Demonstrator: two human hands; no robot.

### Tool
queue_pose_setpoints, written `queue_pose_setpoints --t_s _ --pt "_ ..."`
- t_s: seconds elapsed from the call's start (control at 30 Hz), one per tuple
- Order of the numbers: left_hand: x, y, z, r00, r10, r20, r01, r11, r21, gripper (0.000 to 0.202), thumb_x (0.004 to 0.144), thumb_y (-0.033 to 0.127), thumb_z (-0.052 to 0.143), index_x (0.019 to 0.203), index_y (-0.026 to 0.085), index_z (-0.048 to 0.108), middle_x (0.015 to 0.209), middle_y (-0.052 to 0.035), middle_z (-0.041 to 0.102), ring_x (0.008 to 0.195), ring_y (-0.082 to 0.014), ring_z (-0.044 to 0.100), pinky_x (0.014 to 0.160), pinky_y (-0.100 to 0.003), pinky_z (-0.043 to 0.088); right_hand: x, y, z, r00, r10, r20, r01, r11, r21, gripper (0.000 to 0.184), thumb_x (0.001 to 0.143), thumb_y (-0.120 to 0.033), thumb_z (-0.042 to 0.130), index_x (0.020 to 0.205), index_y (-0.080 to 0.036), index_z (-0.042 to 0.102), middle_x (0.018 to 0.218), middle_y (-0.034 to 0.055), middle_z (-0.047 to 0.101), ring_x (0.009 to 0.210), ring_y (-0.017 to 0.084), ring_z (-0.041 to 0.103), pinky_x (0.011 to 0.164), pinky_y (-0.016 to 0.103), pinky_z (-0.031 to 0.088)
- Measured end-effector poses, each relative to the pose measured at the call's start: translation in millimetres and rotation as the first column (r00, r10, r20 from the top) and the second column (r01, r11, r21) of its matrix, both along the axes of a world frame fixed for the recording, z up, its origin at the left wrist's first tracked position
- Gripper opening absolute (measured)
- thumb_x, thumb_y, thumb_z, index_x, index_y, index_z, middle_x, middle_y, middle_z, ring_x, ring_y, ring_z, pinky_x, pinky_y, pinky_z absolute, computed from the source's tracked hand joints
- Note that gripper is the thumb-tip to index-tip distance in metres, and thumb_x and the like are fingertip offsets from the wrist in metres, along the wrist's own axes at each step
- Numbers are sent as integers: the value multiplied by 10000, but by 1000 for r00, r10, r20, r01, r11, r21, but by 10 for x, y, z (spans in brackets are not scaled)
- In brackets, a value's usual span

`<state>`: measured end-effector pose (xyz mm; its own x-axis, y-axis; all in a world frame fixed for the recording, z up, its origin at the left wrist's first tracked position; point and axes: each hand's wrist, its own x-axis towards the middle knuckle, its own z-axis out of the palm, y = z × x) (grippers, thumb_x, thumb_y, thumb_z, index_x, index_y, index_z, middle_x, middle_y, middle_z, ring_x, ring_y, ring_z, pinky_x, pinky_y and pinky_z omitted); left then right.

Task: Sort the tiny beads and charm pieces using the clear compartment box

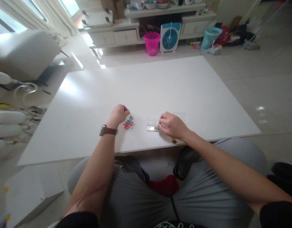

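Note:
My left hand [120, 113] is just above the table with its fingers curled into a pinch; whatever is between them is too small to make out. Close by its fingertips lies a small metal ring [131, 116]. Below the ring, a loose heap of colourful star-shaped pieces [128, 124] is spread on the table. My right hand [170, 123] reaches over a clear plastic box [150, 129], fingers pinched at some small shiny pieces [156, 127] inside it. Its fingertips hide what they grip. Under the right wrist lies a small yellow and dark figure [174, 140].
A clear flat lid [182, 117] rests behind my right hand on the white table [146, 88]. The table's near edge runs close in front of my legs. Beyond the table stand a pink basket [152, 44], a blue fan [170, 37] and a light-blue basket [209, 38].

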<state>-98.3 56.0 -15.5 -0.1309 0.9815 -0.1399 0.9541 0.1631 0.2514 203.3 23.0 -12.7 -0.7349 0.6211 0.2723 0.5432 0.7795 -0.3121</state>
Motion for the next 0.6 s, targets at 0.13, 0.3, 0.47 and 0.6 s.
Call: queue_pose_setpoints --t_s 0.13,0.3,0.47,0.6 --pt "67 10 -40 999 -32 3 33 994 -100 170 832 225 567 800 164 722 833 -108 738 788 -214 651 732 -303 481 0 1 14 1000 -3 -1 3 1000 -5 198 958 -180 548 797 -178 664 893 85 639 890 224 536 786 346 440" --pt "88 2 -8 999 -33 21 35 994 -108 196 832 255 572 815 168 746 796 -106 738 767 -215 647 715 -310 474 -12 -1 38 1000 -4 -7 4 1000 -8 194 955 -176 552 802 -177 671 900 88 644 893 228 537 786 351 437" --pt "43 -29 133 997 11 75 -3 995 -104 200 827 289 601 793 168 757 739 -93 724 749 -217 641 731 -320 475 -17 0 47 1000 -7 -10 7 1000 -17 194 955 -177 554 802 -178 673 903 90 646 894 229 534 786 351 432" --pt "-9 -38 163 992 61 112 -57 998 -36 168 795 231 607 818 163 758 761 -83 730 734 -204 646 723 -312 484 -9 3 39 1000 -2 0 2 1000 -18 191 955 -177 556 802 -172 671 901 90 645 893 227 535 785 347 432"
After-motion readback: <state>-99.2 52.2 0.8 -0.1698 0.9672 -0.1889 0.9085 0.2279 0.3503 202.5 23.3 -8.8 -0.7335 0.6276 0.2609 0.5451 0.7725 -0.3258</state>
